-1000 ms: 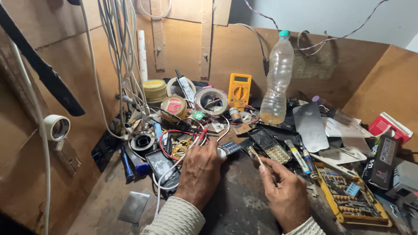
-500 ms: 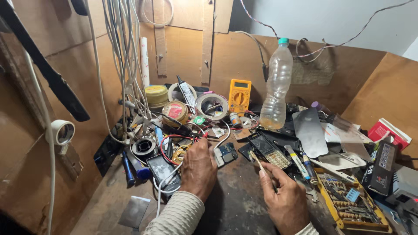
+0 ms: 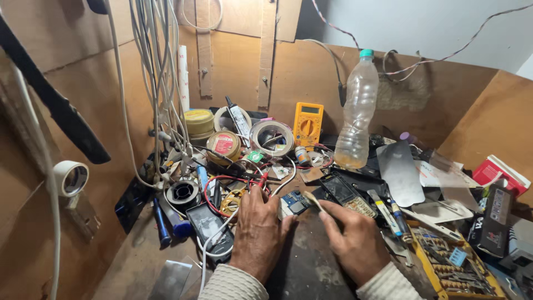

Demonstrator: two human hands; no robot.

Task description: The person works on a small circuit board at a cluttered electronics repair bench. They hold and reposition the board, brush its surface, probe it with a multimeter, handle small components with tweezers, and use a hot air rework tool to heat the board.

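Two bare hands rest on a dark, scuffed work mat [image 3: 311, 261] at the front of a cluttered wooden bench boxed in by brown plywood walls [image 3: 233, 66]. The left hand [image 3: 258, 233] lies flat, fingers nearly straight and spread, palm down, its fingertips touching a tangle of red and white wires [image 3: 233, 183]; it grips nothing. The right hand [image 3: 352, 241] is loosely curled, thumb and forefinger pinching a thin pale stick-like tool [image 3: 312, 200] whose tip points toward a small blue circuit board [image 3: 294, 201] lying on the mat between the two hands. Just beyond it lies a dark keypad phone body [image 3: 347, 194].

Farther back stand an orange handheld multimeter [image 3: 308, 123], a clear plastic bottle with a green cap [image 3: 358, 111], a roll of clear tape [image 3: 272, 138] and round yellow tins [image 3: 199, 122]. A yellow tray of screwdriver bits [image 3: 452, 266] sits at the right, near a red and white box [image 3: 499, 173]. White cables [image 3: 158, 83] hang down the left wall, beside a round magnifier lamp head [image 3: 71, 178]. A pale grey wall [image 3: 422, 28] rises behind the plywood.
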